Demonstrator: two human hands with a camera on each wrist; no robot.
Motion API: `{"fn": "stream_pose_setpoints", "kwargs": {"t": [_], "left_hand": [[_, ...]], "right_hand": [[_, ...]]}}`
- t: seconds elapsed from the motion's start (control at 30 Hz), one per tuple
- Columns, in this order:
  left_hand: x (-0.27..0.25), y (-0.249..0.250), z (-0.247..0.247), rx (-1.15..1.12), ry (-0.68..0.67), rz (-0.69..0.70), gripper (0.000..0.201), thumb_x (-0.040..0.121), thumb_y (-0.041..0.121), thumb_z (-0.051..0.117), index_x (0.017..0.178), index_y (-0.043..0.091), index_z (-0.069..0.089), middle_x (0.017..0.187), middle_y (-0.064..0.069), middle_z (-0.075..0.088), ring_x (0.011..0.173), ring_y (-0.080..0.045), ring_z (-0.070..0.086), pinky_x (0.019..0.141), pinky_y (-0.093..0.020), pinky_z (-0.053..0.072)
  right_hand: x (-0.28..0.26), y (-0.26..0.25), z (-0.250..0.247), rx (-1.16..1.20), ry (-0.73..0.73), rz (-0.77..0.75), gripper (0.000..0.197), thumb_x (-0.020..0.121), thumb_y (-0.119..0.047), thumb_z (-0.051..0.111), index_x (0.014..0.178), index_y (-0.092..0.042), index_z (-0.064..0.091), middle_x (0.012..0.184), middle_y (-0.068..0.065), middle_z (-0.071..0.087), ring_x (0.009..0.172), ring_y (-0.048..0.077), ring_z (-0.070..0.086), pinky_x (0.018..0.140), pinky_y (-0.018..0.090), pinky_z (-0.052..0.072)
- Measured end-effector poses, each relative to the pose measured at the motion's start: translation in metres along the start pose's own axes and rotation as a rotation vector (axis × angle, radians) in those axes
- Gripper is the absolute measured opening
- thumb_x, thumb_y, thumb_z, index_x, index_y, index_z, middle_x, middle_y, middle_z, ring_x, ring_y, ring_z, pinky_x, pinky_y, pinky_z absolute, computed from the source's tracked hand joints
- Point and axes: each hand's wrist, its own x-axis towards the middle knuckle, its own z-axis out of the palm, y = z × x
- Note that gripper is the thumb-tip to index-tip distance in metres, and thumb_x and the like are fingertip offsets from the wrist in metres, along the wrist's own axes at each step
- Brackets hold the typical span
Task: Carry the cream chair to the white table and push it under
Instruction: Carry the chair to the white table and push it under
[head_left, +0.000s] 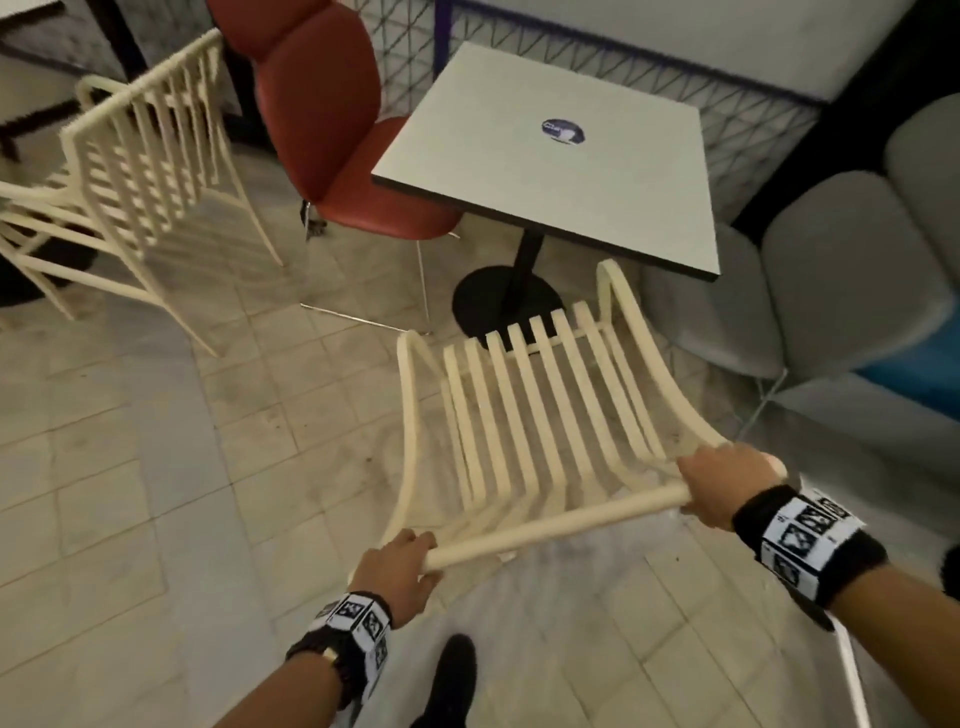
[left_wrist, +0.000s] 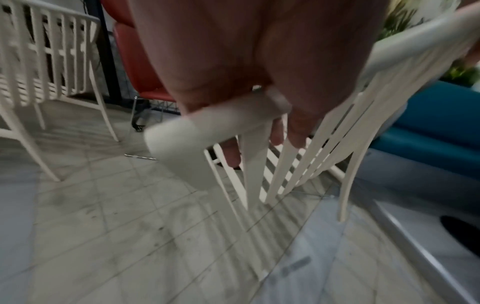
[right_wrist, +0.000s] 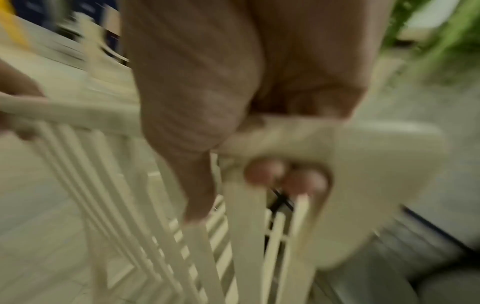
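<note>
Your left hand (head_left: 402, 569) is curled round the left end of the top rail of the cream slatted plastic chair (head_left: 524, 415), and the left wrist view shows its fingers (left_wrist: 296, 131) wrapped under that rail. Left of you, well apart from the one you hold, a second cream slatted chair (head_left: 140, 171) stands on the pale tiled floor (head_left: 156, 467). Beside it, a red padded chair on thin metal legs (head_left: 332, 114) sits at the left edge of the square white worktop on a black pedestal (head_left: 561, 156). The held chair hangs tilted with its front edge just short of the worktop's near side, over the round black base. Your right hand (head_left: 727, 486) is clamped on the right end of the same rail; the right wrist view, though blurred, shows fingertips (right_wrist: 265, 170) tucked beneath it. Grey cushioned seats (head_left: 841, 270) stand at the right.
</note>
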Motion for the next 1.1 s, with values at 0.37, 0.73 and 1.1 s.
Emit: {"fn": "stream_pose_setpoints", "kwargs": {"t": [0.37, 0.73, 1.1], "left_hand": [[0.049, 0.039, -0.099, 0.16, -0.029, -0.019, 0.038, 0.085, 0.063, 0.059, 0.107, 0.032, 0.067, 0.099, 0.003, 0.045, 0.099, -0.028, 0.059, 0.079, -0.04, 0.046], [0.056, -0.003, -0.159, 0.389, -0.06, -0.063, 0.032, 0.083, 0.058, 0.065, 0.104, 0.034, 0.065, 0.11, 0.006, 0.054, 0.1, -0.023, 0.06, 0.081, -0.037, 0.047], [0.038, -0.002, -0.105, 0.514, -0.033, -0.131, 0.033, 0.084, 0.053, 0.06, 0.112, 0.035, 0.058, 0.117, 0.007, 0.052, 0.109, -0.021, 0.055, 0.096, -0.042, 0.04]], "right_hand": [[0.002, 0.038, 0.052, 0.214, 0.094, 0.151, 0.012, 0.082, -0.039, 0.054, 0.09, -0.032, 0.058, 0.076, -0.004, 0.064, 0.073, 0.023, 0.062, 0.067, 0.032, 0.054], [0.011, -0.036, 0.065, 0.425, 0.11, 0.057, 0.019, 0.087, -0.036, 0.051, 0.1, -0.026, 0.06, 0.078, -0.001, 0.061, 0.076, 0.023, 0.06, 0.066, 0.03, 0.039], [0.007, -0.069, 0.114, 0.519, 0.032, -0.002, 0.03, 0.049, -0.037, 0.082, 0.071, -0.031, 0.063, 0.065, -0.006, 0.055, 0.055, 0.015, 0.054, 0.046, 0.026, 0.042]]}}
